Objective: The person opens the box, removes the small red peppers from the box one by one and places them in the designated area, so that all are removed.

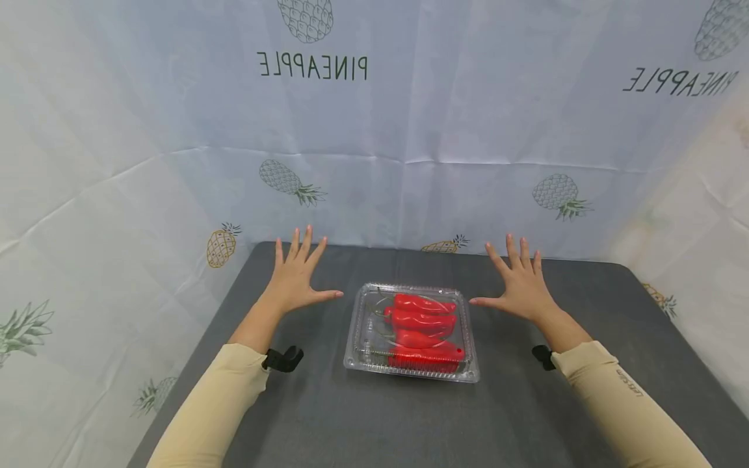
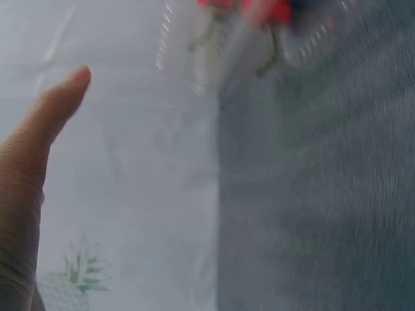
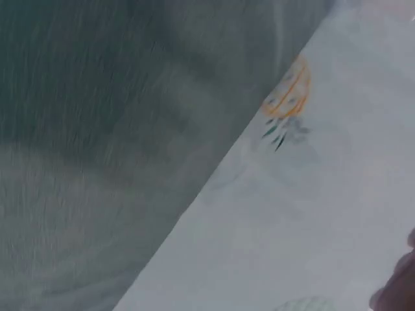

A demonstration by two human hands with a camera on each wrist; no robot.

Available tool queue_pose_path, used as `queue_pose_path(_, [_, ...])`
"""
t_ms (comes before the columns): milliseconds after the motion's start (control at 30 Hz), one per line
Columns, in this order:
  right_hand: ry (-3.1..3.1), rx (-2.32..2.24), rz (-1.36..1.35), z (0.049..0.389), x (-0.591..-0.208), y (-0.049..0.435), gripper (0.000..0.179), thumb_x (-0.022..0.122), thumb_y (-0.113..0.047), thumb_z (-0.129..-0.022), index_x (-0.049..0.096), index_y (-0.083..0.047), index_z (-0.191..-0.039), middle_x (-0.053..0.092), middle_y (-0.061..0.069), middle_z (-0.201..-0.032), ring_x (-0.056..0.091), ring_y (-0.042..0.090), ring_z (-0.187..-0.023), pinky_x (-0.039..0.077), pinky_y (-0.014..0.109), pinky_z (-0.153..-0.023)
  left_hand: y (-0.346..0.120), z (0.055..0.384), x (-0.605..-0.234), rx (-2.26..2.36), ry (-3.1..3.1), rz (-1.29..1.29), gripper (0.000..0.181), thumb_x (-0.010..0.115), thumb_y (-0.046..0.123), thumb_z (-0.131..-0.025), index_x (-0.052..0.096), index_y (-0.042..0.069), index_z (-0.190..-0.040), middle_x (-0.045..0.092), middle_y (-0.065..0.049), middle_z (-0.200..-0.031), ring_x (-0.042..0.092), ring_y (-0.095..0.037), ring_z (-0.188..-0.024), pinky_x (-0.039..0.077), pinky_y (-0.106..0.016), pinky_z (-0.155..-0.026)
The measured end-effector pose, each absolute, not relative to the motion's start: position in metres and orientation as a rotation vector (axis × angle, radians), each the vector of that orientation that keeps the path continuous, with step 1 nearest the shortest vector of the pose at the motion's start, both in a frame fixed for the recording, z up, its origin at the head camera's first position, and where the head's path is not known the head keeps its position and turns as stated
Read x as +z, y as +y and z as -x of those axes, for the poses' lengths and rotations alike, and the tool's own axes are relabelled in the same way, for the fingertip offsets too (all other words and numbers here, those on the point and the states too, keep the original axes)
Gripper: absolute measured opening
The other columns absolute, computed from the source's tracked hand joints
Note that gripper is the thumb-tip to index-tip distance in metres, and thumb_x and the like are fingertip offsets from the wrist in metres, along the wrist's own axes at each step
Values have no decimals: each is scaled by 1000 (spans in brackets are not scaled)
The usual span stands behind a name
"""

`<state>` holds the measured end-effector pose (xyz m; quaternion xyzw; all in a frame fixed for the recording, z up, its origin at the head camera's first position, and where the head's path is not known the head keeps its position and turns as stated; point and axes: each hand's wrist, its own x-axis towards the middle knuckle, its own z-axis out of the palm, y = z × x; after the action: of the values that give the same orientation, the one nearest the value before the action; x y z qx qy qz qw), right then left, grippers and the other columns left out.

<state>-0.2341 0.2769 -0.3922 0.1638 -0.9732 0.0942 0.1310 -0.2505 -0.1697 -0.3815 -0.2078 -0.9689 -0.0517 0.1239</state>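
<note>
A clear plastic clamshell box (image 1: 357, 338) with its lid down sits on the dark grey table, several red peppers (image 1: 418, 320) visible inside it. To its left my left hand (image 1: 292, 279) is spread wide, its thumb pointing toward the box and nothing held. On the other side my right hand (image 1: 521, 286) is spread the same way, thumb tip close to the box's right edge. In the left wrist view the thumb (image 2: 39, 149) shows at the left, with pepper stems (image 2: 269, 55) blurred at the top. Only a bit of the right hand (image 3: 399, 291) enters the right wrist view.
The dark grey table (image 1: 363, 429) ends at a pale curtain (image 1: 468, 117) printed with pineapples, which hangs behind and along both sides. Black straps (image 1: 283, 359) circle both wrists at the cream sleeves (image 1: 210, 409).
</note>
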Motion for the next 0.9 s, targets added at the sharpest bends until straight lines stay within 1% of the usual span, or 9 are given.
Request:
queue_pose_path(133, [-2849,461,-522,218,-395,266,117,76,-56,-66,7,-15,-151,-8,20,-156,-14,43,-140,0,68,-108,-166,236,-384,-343,-2837,670,108,63,65,-75,8,12,-151,-3,-18,-156,-3,-37,-144,-1,-59,-114])
queue_pose_path(267, [-2906,718,-498,198,-400,254,119,78,-49,-68,-1,-16,-151,-7,16,-157,-11,40,-142,9,71,-105,-160,220,-388,-515,-2824,724,100,66,52,-80,12,4,-149,4,-20,-156,5,-35,-144,6,-52,-117])
queue_pose_path(367, [-2933,880,-453,183,-406,245,118,79,-45,-69,-2,-15,-151,-5,14,-158,-6,38,-143,16,73,-101,-155,208,-392,-627,-2820,737,92,64,42,-85,13,0,-148,8,-20,-156,7,-34,-144,9,-51,-117])
queue_pose_path(467, [-2929,995,-423,170,-416,237,115,79,-42,-71,1,-15,-151,0,15,-158,0,40,-143,21,72,-100,-150,195,-399,-705,-2799,724,87,63,38,-87,14,-2,-148,11,-20,-155,10,-34,-144,11,-51,-116])
queue_pose_path(567, [-2902,1077,-406,158,-426,230,112,78,-39,-71,4,-18,-151,5,18,-157,7,44,-141,24,72,-99,-144,183,-409,-786,-2757,710,87,64,36,-87,15,-3,-147,14,-21,-154,12,-34,-143,13,-53,-115])
queue_pose_path(667, [-2877,1152,-387,147,-434,225,110,79,-38,-71,6,-19,-151,8,20,-156,13,47,-139,27,72,-97,-137,172,-419,-923,-2717,698,88,65,35,-86,14,-2,-147,13,-19,-155,12,-34,-143,14,-55,-114])
queue_pose_path(767, [-2845,1230,-360,138,-441,221,110,80,-36,-70,8,-19,-151,10,19,-156,16,47,-138,28,71,-97,-131,161,-429,-1114,-2700,638,89,64,36,-87,10,3,-149,10,-15,-157,10,-34,-143,15,-57,-113])
queue_pose_path(833, [-2829,1276,-328,133,-444,219,110,81,-35,-68,10,-18,-151,11,19,-156,17,46,-138,29,71,-97,-128,156,-435,-1224,-2689,590,89,63,36,-87,8,6,-150,8,-13,-157,8,-37,-143,15,-59,-112])
queue_pose_path(900, [-2815,1321,-295,129,-448,217,111,82,-34,-67,12,-17,-151,12,18,-156,17,46,-139,28,71,-98,-125,151,-441,-1314,-2670,557,89,63,36,-87,7,8,-150,7,-14,-157,8,-41,-141,16,-61,-110])
